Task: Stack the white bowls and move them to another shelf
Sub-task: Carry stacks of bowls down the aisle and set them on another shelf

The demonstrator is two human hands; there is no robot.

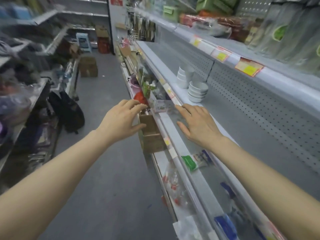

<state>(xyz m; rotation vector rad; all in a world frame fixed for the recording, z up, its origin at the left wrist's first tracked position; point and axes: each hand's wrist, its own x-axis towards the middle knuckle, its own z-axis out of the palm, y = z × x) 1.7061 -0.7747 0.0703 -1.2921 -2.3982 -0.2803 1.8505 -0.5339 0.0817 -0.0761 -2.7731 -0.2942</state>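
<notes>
Head view looks along a shop aisle, with a grey shelf [242,129] running down the right side; everything here is placed against that shelf. On its surface, toward the far end and close to the pegboard back wall, sit a low stack of white bowls [197,92] and, just beyond it, a taller stack of deeper white bowls [183,76]. Whether the two stacks touch is unclear. Both stand upright and well apart from either hand.

The right hand [197,125] lies palm down over the shelf's front edge, nearer than the bowls. Its fingers are straight and slightly spread, and it holds nothing; whether it touches the shelf I cannot tell. The left hand [121,116] hangs out in front of the shelf, over the aisle floor, fingers spread and loosely bent, with nothing in it.

Just under the shelf's front rail, beside the left hand, is a brown wooden box [149,125]. A green packet [189,162] lies below the shelf edge, nearer the camera. Across the aisle from the shelf, a black backpack [72,111] sits on the floor.
</notes>
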